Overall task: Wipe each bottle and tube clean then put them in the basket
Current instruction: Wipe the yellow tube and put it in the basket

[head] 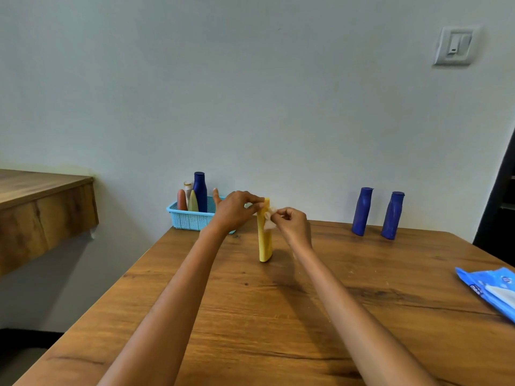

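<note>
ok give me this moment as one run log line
step: wiping yellow tube | left hand: holds tube top | right hand: pinches wipe on tube | basket: four items | waiting: two blue bottles

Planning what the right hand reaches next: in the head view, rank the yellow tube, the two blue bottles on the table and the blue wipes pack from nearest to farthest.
From the right hand:
1. Yellow tube, touching, left.
2. Two blue bottles, far right.
3. Blue wipes pack, right edge.
</note>
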Motion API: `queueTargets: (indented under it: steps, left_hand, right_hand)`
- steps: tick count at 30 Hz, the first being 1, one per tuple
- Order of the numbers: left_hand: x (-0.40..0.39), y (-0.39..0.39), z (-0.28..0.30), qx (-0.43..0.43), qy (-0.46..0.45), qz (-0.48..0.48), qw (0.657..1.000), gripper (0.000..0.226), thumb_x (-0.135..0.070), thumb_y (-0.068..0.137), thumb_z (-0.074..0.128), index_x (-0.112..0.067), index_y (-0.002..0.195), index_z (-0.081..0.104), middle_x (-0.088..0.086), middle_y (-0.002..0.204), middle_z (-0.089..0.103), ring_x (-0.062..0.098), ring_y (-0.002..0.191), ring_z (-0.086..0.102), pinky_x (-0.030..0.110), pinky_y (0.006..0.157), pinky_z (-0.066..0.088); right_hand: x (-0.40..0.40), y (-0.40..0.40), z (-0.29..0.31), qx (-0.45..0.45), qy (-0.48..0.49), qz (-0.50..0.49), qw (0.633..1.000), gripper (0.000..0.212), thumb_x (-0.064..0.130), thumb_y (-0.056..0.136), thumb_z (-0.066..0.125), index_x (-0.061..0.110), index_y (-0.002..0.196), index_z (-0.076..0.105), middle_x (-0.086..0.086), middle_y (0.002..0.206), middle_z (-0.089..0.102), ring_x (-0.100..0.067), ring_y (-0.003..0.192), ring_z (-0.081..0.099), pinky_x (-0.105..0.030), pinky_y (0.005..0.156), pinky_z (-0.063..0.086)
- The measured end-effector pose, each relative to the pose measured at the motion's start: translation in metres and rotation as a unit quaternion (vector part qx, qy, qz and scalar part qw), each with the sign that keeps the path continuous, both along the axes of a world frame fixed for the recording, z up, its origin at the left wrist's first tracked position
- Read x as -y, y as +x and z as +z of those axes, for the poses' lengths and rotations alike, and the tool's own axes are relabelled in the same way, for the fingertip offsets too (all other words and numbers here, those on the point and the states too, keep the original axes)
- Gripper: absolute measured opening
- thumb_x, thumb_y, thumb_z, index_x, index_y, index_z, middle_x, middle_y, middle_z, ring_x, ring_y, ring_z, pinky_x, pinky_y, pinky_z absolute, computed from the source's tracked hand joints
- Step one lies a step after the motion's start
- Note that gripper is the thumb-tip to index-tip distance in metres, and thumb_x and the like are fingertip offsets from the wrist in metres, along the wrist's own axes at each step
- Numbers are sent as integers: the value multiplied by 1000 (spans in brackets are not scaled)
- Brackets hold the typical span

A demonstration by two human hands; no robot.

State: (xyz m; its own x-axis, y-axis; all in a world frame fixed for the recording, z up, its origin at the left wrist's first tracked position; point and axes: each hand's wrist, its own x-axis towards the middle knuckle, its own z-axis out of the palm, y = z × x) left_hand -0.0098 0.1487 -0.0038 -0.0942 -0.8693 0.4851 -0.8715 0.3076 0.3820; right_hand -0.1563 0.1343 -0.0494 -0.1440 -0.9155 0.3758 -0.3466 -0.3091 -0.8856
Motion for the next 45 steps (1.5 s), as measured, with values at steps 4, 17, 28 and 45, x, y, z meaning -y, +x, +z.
queueTargets:
  steps: [4, 17, 28, 45]
  left_hand:
    - [-1, -1, -1, -5, -16, -11, 1000, 32, -45, 91, 51, -30, 115, 65, -5, 128, 56, 15, 126, 45, 56, 112, -3]
    - [4, 7, -7, -31, -14, -37, 999, 32, -39, 94, 48, -28, 123, 59, -6, 137, 52, 17, 129, 44, 55, 113, 15]
    - [0, -13, -10, -118, -5, -47, 992, 33, -41, 87, 60, -13, 103, 54, 6, 106, 62, 24, 100, 55, 42, 89, 45]
    - [-6, -26, -8, -188, -35, 43, 981, 35, -38, 81, 67, -12, 102, 55, 7, 89, 62, 22, 83, 59, 35, 71, 51]
  right_hand:
    - [4, -10, -17, -23, 100, 7, 995, 13, 28, 88, 62, 17, 93, 68, 0, 91, 66, -19, 91, 60, -36, 79, 50]
    - [-3, -3, -8, -27, 63, 6, 998, 12, 30, 86, 64, 18, 86, 68, 2, 87, 67, -18, 88, 62, -35, 73, 49]
    - [-9, -2, 8, 86, -21, 39, 995, 14, 27, 90, 58, 21, 81, 67, 10, 75, 63, -5, 73, 58, -19, 58, 46]
    - [0, -11, -18, -53, -69, 59, 994, 28, 22, 81, 71, 18, 102, 54, 10, 85, 57, -3, 78, 56, -19, 67, 49]
